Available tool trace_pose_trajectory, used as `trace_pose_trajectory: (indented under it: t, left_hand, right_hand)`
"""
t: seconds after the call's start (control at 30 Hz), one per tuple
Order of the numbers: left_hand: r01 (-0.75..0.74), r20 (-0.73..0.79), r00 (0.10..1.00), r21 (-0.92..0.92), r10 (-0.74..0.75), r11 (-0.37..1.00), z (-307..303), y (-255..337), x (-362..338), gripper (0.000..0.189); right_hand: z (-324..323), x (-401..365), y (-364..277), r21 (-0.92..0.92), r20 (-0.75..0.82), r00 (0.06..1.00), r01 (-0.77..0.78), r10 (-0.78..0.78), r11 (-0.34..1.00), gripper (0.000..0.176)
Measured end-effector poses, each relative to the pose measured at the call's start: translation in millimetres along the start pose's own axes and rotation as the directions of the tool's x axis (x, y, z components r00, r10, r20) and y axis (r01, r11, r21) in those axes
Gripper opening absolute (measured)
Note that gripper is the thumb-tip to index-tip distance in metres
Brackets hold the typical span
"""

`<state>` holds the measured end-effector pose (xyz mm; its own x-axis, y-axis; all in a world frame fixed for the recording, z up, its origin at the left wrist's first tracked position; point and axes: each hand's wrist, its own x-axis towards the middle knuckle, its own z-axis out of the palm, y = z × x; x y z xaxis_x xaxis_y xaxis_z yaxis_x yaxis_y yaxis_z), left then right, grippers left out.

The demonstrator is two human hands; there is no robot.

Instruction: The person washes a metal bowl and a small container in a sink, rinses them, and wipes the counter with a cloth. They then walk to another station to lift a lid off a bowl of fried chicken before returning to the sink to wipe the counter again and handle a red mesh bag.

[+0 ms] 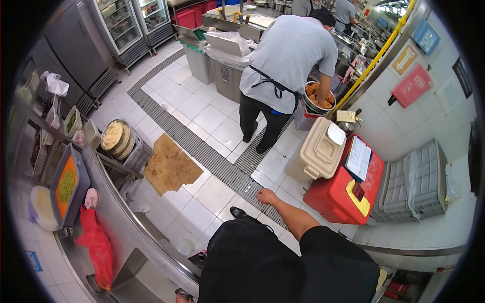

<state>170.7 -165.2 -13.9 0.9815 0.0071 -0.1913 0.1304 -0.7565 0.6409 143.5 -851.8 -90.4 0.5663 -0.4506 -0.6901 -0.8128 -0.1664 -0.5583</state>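
My right hand [264,196] hangs over the floor drain grating [222,171] at the end of my outstretched arm, its fingers curled in and nothing visible in them. Only a small part of my left hand [183,299] shows at the bottom edge, beside the steel sink counter [174,262]. Its fingers are round a small dark, shiny object that I cannot make out. A red mesh bag [97,247] lies on the counter at the left, near a grey tray [83,174] with green food on an orange surface.
Ahead, a person in an apron [290,55] bends over a bowl of orange-brown food [327,103]. Brown cardboard [169,164] lies on the floor. A red box [328,194], a beige bin [318,146] and grey crates [419,182] stand at the right. Bins [227,78] stand farther ahead.
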Motion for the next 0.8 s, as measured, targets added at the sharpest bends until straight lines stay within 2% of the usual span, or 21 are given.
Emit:
trace_pose_trajectory:
  t: [0.13, 0.2, 0.4, 0.57, 0.6, 0.63, 0.67, 0.7, 0.73, 0.77, 0.8]
  left_hand:
    - [-0.029, 0.018, 0.999, 0.055, 0.028, 0.998, 2.1, -11.7, -7.9, 0.035]
    - [-0.042, 0.029, 0.999, 0.085, 0.039, 0.996, 3.3, -16.6, -12.7, 0.035]
    - [-0.087, 0.075, 0.994, 0.181, 0.074, 0.980, 1.7, -29.5, -23.9, 0.036]
    - [-0.118, 0.106, 0.990, 0.250, 0.094, 0.961, 5.3, -34.4, -32.6, 0.036]
    - [0.017, 0.015, 1.000, -0.061, -0.016, 0.998, 6.0, -10.9, -38.4, 0.038]
    - [0.122, -0.038, 0.988, -0.375, -0.147, 0.919, 1.8, 27.5, -41.1, 0.039]
    - [0.155, -0.002, 0.986, -0.376, -0.168, 0.914, -5.3, 49.6, -41.0, 0.039]
    - [0.154, -0.003, 0.986, -0.373, -0.168, 0.915, -4.4, 27.9, -35.8, 0.039]
    - [0.287, 0.100, 0.956, -0.537, -0.277, 0.793, -0.8, -22.1, -27.2, 0.035]
    - [0.410, 0.222, 0.907, -0.663, -0.358, 0.626, 0.2, -46.9, -21.4, 0.032]
    - [0.409, 0.221, 0.907, -0.661, -0.357, 0.629, -0.1, -45.4, -20.3, 0.032]
  right_hand:
    - [4.0, -3.2, 7.5, -0.083, 0.007, 1.000, 0.018, -0.017, 0.996, 0.023]
    - [4.4, -7.4, 11.3, -0.018, 0.001, 1.000, -0.015, 0.016, 1.000, 0.022]
    - [2.2, -7.8, 12.5, -0.032, 0.020, 0.996, -0.084, 0.085, 0.996, 0.021]
    - [5.9, 7.4, 10.7, -0.030, 0.050, 0.998, -0.043, 0.045, 0.999, 0.021]
    - [6.3, 9.1, 7.8, -0.041, 0.057, 0.997, -0.041, 0.043, 0.998, 0.021]
    - [7.1, 10.7, 5.5, -0.042, 0.061, 0.997, -0.039, 0.042, 0.998, 0.021]
    - [8.1, 11.3, 3.2, -0.027, 0.049, 0.998, -0.040, 0.042, 0.999, 0.022]
    - [9.0, 11.4, 0.9, -0.011, 0.036, 0.999, -0.041, 0.042, 0.999, 0.023]
    - [9.5, 11.6, -0.6, -0.008, 0.038, 0.998, -0.041, 0.041, 0.999, 0.023]
    - [9.9, 12.0, -1.1, -0.001, 0.020, 1.000, -0.016, 0.016, 1.000, 0.023]
    - [10.1, 12.8, -0.5, 0.005, 0.002, 1.000, 0.009, -0.009, 1.000, 0.024]
